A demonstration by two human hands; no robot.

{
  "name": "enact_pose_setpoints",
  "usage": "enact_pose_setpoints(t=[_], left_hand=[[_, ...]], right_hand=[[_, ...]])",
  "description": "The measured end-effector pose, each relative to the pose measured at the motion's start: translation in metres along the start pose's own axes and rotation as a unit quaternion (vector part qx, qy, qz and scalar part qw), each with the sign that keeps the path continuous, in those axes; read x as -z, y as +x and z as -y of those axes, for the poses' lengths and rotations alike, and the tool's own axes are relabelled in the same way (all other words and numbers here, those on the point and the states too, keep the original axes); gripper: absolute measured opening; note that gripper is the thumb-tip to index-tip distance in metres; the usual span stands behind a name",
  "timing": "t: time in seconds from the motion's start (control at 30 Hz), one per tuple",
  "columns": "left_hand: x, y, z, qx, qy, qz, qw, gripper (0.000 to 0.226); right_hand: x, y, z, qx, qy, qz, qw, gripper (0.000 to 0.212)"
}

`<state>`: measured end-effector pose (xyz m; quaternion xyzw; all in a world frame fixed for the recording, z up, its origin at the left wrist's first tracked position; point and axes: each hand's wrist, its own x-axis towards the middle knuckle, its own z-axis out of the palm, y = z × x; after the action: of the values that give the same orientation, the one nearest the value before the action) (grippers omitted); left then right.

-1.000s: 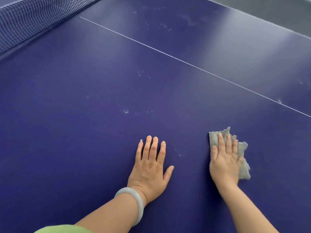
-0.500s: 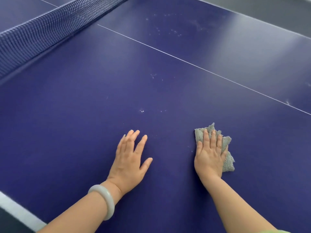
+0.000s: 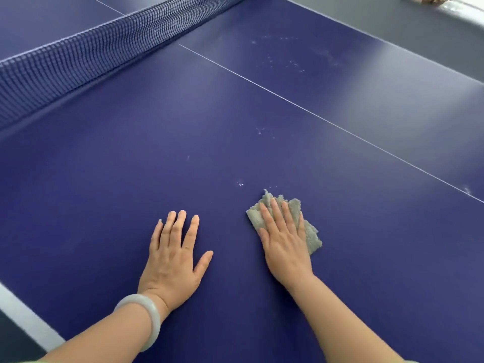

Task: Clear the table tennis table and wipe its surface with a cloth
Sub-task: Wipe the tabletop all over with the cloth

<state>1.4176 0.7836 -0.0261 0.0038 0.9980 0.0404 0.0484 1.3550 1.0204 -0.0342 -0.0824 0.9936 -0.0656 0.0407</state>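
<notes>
The dark blue table tennis table (image 3: 131,166) fills the view. My right hand (image 3: 284,239) lies flat on a crumpled grey cloth (image 3: 311,234) and presses it onto the surface. My left hand (image 3: 174,255) rests palm down on the bare table to the left of the cloth, fingers apart, with a pale bangle on its wrist. Small white specks (image 3: 239,184) sit just beyond the cloth, and more specks (image 3: 285,62) lie farther away past the white centre line (image 3: 314,115).
The net (image 3: 78,58) crosses the upper left. The table's white-edged side (image 3: 23,315) shows at the lower left. Grey floor (image 3: 392,22) lies beyond the far edge, with some small items (image 3: 432,0) at the top right.
My right hand has slid the cloth leftward across the table. My left hand has shifted left too. The view has swung so the net and the near white edge show more.
</notes>
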Motion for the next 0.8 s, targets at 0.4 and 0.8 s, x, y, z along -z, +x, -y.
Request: enact_pose_setpoints(t=[0.4, 0.8], left_hand=[[0.005, -0.001, -0.001, 0.008, 0.009, 0.027, 1.000, 0.077], [0.005, -0.001, -0.001, 0.008, -0.004, 0.032, 0.999, 0.077]], right_hand=[[-0.010, 0.005, 0.059, -0.204, -0.002, -0.024, 0.979, 0.059], [0.021, 0.063, -0.055, -0.333, 0.057, -0.002, 0.941, 0.058]])
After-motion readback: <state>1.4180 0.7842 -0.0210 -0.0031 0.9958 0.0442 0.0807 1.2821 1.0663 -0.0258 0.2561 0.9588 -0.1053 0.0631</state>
